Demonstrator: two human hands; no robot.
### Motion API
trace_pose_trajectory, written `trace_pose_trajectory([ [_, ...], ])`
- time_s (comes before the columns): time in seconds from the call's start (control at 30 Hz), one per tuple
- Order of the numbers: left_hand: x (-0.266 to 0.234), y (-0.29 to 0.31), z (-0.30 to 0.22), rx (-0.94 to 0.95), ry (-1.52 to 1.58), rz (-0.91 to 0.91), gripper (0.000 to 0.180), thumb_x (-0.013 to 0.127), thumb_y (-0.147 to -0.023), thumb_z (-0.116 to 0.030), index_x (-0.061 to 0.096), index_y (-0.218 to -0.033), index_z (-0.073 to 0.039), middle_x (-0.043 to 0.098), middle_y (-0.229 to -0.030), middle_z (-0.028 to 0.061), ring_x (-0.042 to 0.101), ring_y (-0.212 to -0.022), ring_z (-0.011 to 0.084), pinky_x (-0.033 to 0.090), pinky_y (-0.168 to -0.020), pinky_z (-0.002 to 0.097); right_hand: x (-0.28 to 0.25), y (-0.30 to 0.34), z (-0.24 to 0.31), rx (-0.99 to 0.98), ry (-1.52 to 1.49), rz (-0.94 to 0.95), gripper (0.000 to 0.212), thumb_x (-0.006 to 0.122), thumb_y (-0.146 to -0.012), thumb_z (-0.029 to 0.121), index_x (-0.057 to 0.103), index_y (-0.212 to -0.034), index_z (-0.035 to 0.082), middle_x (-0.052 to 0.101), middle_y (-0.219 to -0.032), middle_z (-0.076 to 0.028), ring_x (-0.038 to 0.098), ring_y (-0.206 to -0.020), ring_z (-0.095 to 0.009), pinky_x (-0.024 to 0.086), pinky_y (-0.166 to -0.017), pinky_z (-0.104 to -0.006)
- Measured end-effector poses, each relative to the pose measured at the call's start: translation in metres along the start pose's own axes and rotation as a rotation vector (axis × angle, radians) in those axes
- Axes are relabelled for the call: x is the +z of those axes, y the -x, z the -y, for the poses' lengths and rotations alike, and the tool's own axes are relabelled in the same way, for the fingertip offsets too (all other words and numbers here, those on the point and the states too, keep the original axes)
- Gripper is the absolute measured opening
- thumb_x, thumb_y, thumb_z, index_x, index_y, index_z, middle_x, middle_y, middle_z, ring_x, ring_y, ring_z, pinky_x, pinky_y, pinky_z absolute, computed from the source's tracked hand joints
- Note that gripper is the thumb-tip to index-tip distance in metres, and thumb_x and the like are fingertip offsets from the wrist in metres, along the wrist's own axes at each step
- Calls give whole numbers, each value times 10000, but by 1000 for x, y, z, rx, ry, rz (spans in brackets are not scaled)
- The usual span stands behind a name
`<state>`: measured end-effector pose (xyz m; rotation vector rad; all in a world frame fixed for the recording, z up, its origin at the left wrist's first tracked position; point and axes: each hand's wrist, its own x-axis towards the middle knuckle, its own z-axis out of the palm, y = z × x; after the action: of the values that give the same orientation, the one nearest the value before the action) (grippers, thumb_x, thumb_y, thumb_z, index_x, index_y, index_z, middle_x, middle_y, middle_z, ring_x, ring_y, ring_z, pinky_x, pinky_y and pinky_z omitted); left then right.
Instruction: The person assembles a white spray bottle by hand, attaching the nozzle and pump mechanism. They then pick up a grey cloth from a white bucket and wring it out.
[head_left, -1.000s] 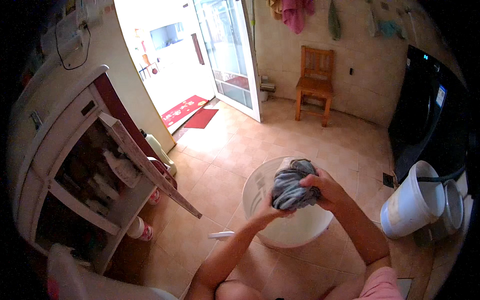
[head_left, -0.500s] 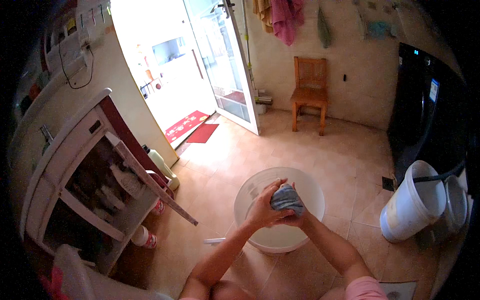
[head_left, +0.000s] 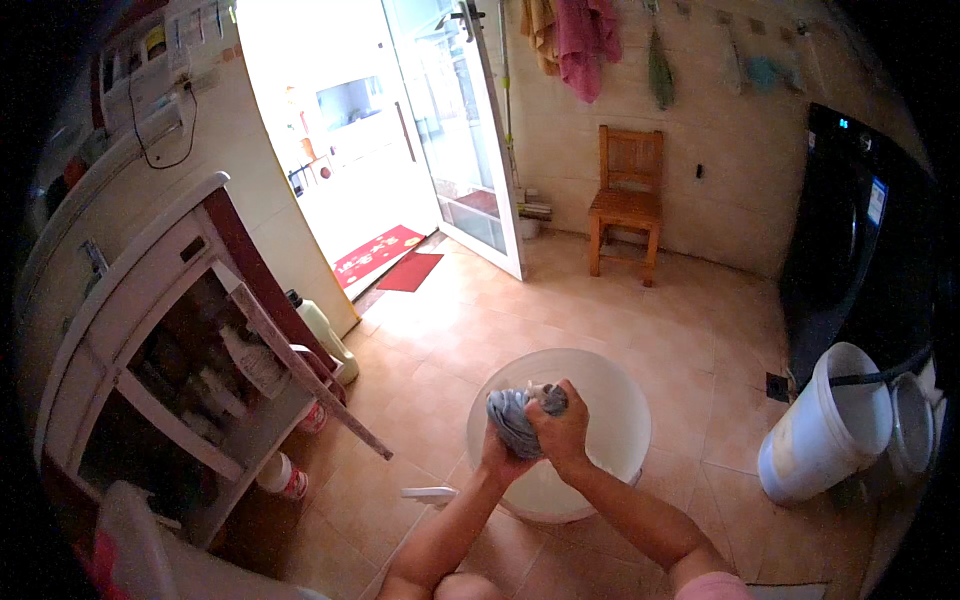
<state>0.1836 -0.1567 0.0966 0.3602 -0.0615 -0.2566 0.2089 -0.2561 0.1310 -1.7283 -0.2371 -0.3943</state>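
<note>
A bunched grey-blue cloth (head_left: 512, 424) is squeezed between my two hands over a round whitish basin (head_left: 620, 400) on the floor. My left hand (head_left: 503, 463) cups the cloth from below and the left; most of its fingers are hidden behind it. From the right, my right hand (head_left: 566, 434) grips the bundle, with its thumb side up and fingers curled round a darker end. The basin's bottom looks pale, and I cannot tell how much water is in it. Just left of the basin lies a small white object (head_left: 430, 494), perhaps a handle.
White buckets (head_left: 800, 430) stand at the right, near a black front-loading washing machine (head_left: 850, 230). On the left a cabinet (head_left: 130, 390) has its door swung out. Ahead are a wooden chair (head_left: 628, 205), an open glass door (head_left: 460, 150) and red mats (head_left: 410, 271).
The cloth has shifted left and turned in my hands. My right hand has come over its right side, while the left has moved beneath it. The view has tilted up slightly.
</note>
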Motion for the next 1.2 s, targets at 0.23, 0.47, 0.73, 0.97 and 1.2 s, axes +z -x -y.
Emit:
trace_pose_trajectory([
  [0.23,-45,-15,-16,-128,97,-159,401,431,-878,-441,603,-1017,-107,637,-976,88,616,-854,250,517,-724,408,-2,0,32,-562,325,167,288,698,-575,190,544,-804,109,535,-812,-105,577,-691,-307,485,-570,-405],
  [0.47,-30,-22,-42,-456,-482,-187,409,430,-876,-445,613,-964,-90,634,-927,115,614,-826,280,506,-709,419,-10,14,23,-929,335,309,224,682,-581,169,543,-752,132,522,-761,-77,574,-641,-246,455,-437,-369],
  [0.73,-18,-54,-48,-690,-1752,-110,427,429,-873,-449,625,-904,-70,631,-870,146,611,-794,314,494,-691,433,-11,46,16,-1077,542,374,136,592,-688,221,536,-784,142,486,-713,-46,518,-551,-170,399,-370,-286],
  [0.97,-60,-80,-16,-821,-2328,29,450,428,-870,-452,635,-852,-53,629,-820,173,608,-765,343,484,-675,445,4,64,-7,-1153,661,266,145,569,-730,231,536,-821,123,492,-743,-94,537,-598,-195,414,-377,-286],
  [1.2,55,-43,-47,-25,-2492,-274,479,429,-865,-469,635,-829,-39,628,-775,197,610,-746,367,474,-672,463,-22,44,-4,-890,470,520,175,615,-756,212,514,-833,92,520,-877,-114,573,-747,-288,489,-552,-386],
])
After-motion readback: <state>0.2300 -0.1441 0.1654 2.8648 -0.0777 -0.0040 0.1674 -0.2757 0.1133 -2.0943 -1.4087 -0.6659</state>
